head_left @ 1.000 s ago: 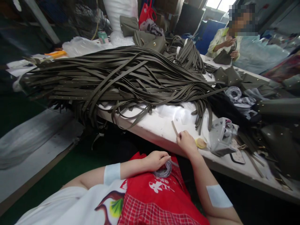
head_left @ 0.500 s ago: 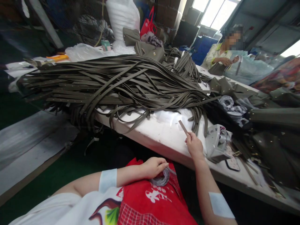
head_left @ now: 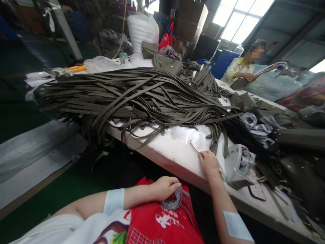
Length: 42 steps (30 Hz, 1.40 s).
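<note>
My left hand (head_left: 166, 188) rests over the lap, its fingers closed on a coiled strap (head_left: 173, 202) that looks wrapped in clear plastic. A short tail of that coil sticks out to the right of my fingertips. Over the near edge of the table, my right hand (head_left: 209, 165) pinches a short narrow strip (head_left: 194, 147), which points up and away and is seen nearly edge-on. Just beyond it lies a large heap of dark olive straps (head_left: 142, 98), some with small metal studs; several loop down beside the right hand.
A grey-white plastic device (head_left: 236, 166) and a phone (head_left: 256, 189) lie right of my right hand. Further right are wrapped coils (head_left: 248, 119) and olive bag pieces (head_left: 299, 137). Across the white table (head_left: 175, 150), a co-worker (head_left: 240, 71) handles an olive piece and a pale strap.
The strip in my right hand has turned from flat to nearly edge-on. My left hand stays at the coil. The co-worker now holds out a long pale strap. The view has shifted slightly.
</note>
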Tool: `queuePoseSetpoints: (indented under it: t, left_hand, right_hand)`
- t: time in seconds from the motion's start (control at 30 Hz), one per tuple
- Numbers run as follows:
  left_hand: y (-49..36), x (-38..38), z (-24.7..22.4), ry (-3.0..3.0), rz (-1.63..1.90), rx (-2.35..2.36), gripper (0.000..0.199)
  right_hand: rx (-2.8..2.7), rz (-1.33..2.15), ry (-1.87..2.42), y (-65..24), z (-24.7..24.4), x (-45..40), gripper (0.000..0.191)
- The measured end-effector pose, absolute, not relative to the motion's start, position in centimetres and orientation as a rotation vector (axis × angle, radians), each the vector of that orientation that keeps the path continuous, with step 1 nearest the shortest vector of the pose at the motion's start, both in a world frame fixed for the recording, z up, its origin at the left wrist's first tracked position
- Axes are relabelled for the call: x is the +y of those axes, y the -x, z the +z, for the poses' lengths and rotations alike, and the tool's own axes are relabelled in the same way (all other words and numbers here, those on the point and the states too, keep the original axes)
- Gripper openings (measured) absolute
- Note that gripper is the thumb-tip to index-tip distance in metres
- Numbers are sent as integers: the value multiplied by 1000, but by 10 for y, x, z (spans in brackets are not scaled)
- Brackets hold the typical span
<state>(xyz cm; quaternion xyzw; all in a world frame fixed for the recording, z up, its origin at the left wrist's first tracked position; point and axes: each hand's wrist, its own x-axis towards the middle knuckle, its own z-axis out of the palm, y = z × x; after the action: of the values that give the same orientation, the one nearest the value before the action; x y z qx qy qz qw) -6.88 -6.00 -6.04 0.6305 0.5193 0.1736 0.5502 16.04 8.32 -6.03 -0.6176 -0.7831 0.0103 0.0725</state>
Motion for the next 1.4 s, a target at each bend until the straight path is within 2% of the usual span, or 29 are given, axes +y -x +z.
queuePoseSetpoints:
  t: [0.17,0.33,0.47,0.83,1.13,1.4]
  left_hand:
    - [67,-58,-61,-1493,400,1213,37]
    - [66,-58,-63,-1515,416,1212,36]
    - [67,-60,-65,-1443,408,1223,35]
    - [67,-60,-66,-1494,413,1229,35]
    - [67,-63,-66,-1526,420,1230,33]
    - [66,-66,-64,-1456,435,1210,33]
  right_hand:
    - [-2463,172,1684,-173,-60,74,22]
    - [-2299,17,1835,-173,-68,88,31]
    - [-2254,-59,1902,-165,-72,98,30]
    - [-2531,236,1621,-173,-61,77,24]
    - [-2437,125,1718,-151,-68,73,27]
    - [-2659,221,1499,-121,-58,47,22]
